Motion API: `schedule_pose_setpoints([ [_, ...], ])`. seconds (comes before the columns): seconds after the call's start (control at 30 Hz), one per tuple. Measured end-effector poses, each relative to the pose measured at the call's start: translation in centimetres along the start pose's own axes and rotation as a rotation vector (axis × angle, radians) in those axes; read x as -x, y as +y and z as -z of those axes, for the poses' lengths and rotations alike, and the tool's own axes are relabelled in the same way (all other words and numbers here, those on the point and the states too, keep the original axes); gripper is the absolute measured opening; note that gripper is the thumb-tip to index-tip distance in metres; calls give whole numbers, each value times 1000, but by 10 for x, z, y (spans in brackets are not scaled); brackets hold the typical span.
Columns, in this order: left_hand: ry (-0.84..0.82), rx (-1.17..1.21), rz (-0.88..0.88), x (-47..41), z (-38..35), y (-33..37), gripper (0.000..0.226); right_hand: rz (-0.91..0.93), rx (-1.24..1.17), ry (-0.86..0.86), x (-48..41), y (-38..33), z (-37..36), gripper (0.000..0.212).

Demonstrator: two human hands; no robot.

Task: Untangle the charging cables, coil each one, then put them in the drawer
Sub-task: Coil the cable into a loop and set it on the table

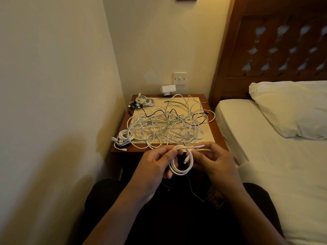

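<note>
Both hands are up in front of the bedside table point(217, 133). The left hand point(155, 161) curls its fingers round a small white coil point(180, 171), and the right hand point(215, 160) pinches the coil's loose tail. Behind them the big cable tangle point(168, 126) sprawls across the cream mat point(161, 103). A near-left bundle point(123, 137) and a far-left bundle point(144, 101) sit coiled at its edges. The bed point(261, 147) crowds in on the right.

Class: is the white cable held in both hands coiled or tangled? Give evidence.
Coiled: the white cable forms neat stacked loops between the left hand and right hand.
</note>
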State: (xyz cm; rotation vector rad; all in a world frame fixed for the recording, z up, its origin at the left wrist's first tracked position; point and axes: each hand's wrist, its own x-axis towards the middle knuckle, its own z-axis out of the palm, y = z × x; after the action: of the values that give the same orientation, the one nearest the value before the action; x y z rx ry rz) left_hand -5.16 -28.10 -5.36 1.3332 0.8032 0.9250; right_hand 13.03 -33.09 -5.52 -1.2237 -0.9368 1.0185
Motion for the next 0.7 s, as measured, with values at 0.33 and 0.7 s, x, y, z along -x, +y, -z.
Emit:
schedule_pose_setpoints([
  [0.33, 150, -336, -61, -10, -2, -17, 17, -397, -473, -155, -2, 17, -7, 27],
  [0.7, 293, -619, -210, -15, 3, -16, 15, 80, 792, -121, 0, 15, -13, 30],
])
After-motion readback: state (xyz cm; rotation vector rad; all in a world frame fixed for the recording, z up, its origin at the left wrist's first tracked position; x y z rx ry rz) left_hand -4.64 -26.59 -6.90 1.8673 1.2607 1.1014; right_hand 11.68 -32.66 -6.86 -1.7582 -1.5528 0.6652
